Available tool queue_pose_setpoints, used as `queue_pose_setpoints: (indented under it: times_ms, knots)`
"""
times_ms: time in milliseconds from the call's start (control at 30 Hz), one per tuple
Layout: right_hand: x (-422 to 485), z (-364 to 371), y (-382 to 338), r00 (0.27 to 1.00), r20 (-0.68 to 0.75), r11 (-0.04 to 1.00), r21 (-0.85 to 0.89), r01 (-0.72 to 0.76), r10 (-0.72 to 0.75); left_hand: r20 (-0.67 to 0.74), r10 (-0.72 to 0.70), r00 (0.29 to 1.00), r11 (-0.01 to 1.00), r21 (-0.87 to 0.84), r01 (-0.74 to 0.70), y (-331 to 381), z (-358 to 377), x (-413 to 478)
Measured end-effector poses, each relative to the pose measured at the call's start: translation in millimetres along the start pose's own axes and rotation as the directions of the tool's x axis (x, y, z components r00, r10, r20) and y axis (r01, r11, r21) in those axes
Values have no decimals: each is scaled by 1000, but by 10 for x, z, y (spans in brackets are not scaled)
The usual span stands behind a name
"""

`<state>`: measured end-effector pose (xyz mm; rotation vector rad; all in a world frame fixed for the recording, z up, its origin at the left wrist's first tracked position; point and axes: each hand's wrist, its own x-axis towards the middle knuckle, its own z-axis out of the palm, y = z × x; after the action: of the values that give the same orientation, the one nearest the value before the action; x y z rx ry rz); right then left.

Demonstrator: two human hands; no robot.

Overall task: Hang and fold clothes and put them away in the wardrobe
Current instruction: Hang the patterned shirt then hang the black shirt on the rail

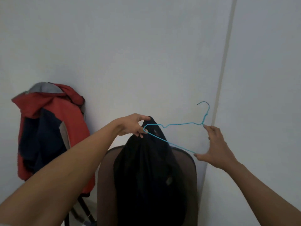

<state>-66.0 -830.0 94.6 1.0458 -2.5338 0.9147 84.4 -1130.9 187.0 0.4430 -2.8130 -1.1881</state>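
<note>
The fingers point(143, 119) of the left hand point(132, 125) are closed together on the bunched top of a black garment point(146, 168), pinching the cloth and holding it up. The left tip of a blue wire hanger point(184, 124) lies right against these fingers; whether they grip the wire as well cannot be told. The right hand point(216, 147) is spread wide: its forefinger reaches up and touches the hanger just below the twisted neck, and its thumb presses the wire at the lower right corner, so the hanger is braced between the two outstretched digits. The other fingers of that hand are loosely bent behind, away from the wire. The hanger is tilted, its hook up and to the right, its left shoulder crossing in front of the garment's top. The garment hangs straight down from the left hand as a dark mass, in front of the mesh back of a chair point(105, 176). Both bare forearms stretch forward from the lower corners. To the left, well apart from the hands, a red and navy jacket point(48, 111) with a grey lining hangs against the pale wall point(130, 46). A light vertical strip point(226, 46) runs down the wall on the right, behind the hanger's hook.
</note>
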Motion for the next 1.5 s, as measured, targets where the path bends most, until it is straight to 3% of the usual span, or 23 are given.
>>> queue_pose_setpoints:
  times_ms: [167,300,467,633,700,767,833,900,1033,1167,1300,1433,1500]
  knots:
    - [54,-715,-159,999,-52,966,-257,-7,-6,-95,-9,995,1000,28,11,555,-90,-253]
    - [98,-1182,-501,982,-162,917,-399,25,-97,-196,73,978,997,28,-69,1110,-87,-425]
    - [220,-1673,-1110,919,-280,872,-474,120,-279,-272,273,923,962,94,-257,1886,-88,-616]
    - [318,-2091,-1404,883,-349,915,-362,180,-312,-291,451,844,889,228,-396,2481,-334,-896]
    - [344,-2255,-1474,873,-367,926,-316,207,-321,-297,500,814,822,458,-338,2640,-485,-1032]
    - [349,-2367,-1563,859,-388,928,-293,229,-334,-296,567,768,669,710,-221,2766,-592,-1146]
    - [339,-2434,-1661,847,-396,925,-276,260,-356,-318,621,717,575,806,-140,2883,-613,-1263]
    - [338,-2488,-1738,830,-402,919,-242,311,-387,-334,662,671,544,830,-123,2983,-608,-1374]
    - [423,-2698,-1861,819,-416,910,-59,411,-396,-279,700,658,491,857,-159,3036,-733,-1524]
    - [516,-2867,-1963,793,-381,852,24,523,-476,-292,792,536,386,920,-69,3030,-859,-1655]
    - [547,-2945,-2114,746,-431,849,-108,517,-508,-340,863,374,364,931,5,3044,-940,-1720]
    - [346,-2851,-2286,587,-556,798,-283,532,-588,-397,846,356,397,915,75,3099,-1053,-1757]
    - [229,-2734,-2344,605,-438,747,-373,551,-665,-435,831,347,435,896,82,3119,-1101,-1782]
